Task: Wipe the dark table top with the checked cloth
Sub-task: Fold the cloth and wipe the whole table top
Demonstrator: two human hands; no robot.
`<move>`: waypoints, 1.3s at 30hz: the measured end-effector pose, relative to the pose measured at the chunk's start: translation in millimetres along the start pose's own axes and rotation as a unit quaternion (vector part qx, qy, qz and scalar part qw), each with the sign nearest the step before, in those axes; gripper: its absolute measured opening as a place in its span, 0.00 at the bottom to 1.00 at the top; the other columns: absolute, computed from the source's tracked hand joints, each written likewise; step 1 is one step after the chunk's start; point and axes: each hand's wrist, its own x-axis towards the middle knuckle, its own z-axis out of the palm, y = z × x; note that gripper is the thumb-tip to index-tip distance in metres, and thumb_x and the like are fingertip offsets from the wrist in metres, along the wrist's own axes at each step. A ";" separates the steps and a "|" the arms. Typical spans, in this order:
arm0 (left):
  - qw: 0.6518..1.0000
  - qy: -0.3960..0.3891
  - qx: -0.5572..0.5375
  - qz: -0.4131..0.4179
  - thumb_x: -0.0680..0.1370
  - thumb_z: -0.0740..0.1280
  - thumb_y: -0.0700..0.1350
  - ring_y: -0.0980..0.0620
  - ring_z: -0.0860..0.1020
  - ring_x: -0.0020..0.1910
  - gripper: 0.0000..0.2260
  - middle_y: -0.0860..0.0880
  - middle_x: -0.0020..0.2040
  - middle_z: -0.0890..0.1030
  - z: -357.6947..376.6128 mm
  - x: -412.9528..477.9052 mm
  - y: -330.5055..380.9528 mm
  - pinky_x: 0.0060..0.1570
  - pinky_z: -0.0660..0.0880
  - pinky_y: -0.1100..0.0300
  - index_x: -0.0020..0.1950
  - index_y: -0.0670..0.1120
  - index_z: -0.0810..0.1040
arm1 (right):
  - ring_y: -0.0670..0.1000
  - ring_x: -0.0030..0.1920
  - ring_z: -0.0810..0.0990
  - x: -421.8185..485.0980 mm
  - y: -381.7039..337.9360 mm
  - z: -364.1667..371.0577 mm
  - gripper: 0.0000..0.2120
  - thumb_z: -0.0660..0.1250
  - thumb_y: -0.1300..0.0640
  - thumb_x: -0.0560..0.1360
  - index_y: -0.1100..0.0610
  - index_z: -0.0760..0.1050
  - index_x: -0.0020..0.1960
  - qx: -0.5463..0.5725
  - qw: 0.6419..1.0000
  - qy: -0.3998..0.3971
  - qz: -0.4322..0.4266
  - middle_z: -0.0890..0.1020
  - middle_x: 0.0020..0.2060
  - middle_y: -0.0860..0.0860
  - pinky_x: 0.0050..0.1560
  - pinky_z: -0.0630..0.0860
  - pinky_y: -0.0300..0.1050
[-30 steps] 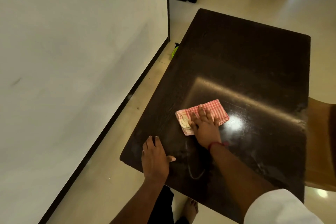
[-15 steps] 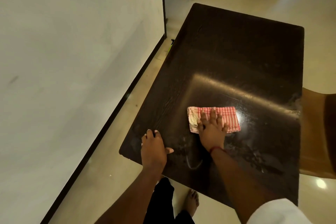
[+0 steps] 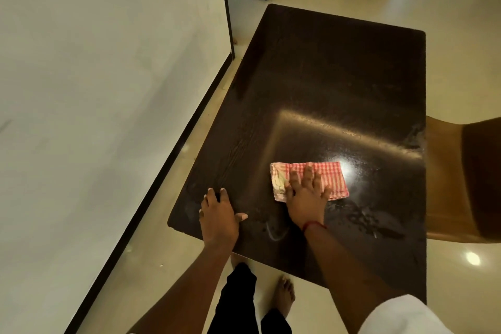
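Right hand (image 3: 306,198): flat on the checked cloth (image 3: 332,176), fingers straight and slightly spread, pressing it onto the bench (image 3: 339,76); red thread (image 3: 314,224) round the wrist.
Left hand (image 3: 218,218): palm down on the bench by the near-left corner, fingers straight, thumb out to the side, holding nothing.
Checked cloth: folded, red and white, on the near half of the dark top, just beside a bright glare spot.
Bench top: dark, glossy, smeared towards the near edge.
Chair (image 3: 461,179): brown, against the right edge.
Bare foot (image 3: 284,294): on the floor (image 3: 461,35) below the near edge.
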 end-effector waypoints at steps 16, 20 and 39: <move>0.995 -0.009 0.044 0.085 0.75 0.67 0.61 0.43 0.55 0.77 0.37 0.46 0.79 0.56 9.7 -26.1 24.8 0.74 0.60 0.42 0.78 0.51 0.55 | 0.58 0.77 0.44 -6.5 63.7 -11.4 0.24 0.51 0.44 0.81 0.44 0.56 0.76 0.022 0.999 0.008 0.045 0.48 0.78 0.51 0.72 0.43 0.66; 0.992 0.007 0.068 0.102 0.75 0.69 0.59 0.43 0.56 0.77 0.37 0.46 0.78 0.57 9.8 -24.2 29.0 0.73 0.61 0.42 0.78 0.51 0.56 | 0.55 0.78 0.44 -14.0 117.5 -25.4 0.35 0.34 0.29 0.73 0.39 0.57 0.74 -0.050 0.988 -0.050 -0.136 0.43 0.77 0.44 0.73 0.43 0.62; 0.990 -0.034 0.110 0.076 0.74 0.72 0.55 0.38 0.60 0.74 0.37 0.42 0.76 0.60 7.8 -19.8 47.7 0.68 0.64 0.34 0.76 0.51 0.56 | 0.54 0.78 0.43 -55.2 226.3 -31.8 0.23 0.52 0.42 0.81 0.42 0.59 0.75 0.036 0.994 0.016 0.105 0.48 0.78 0.47 0.73 0.44 0.63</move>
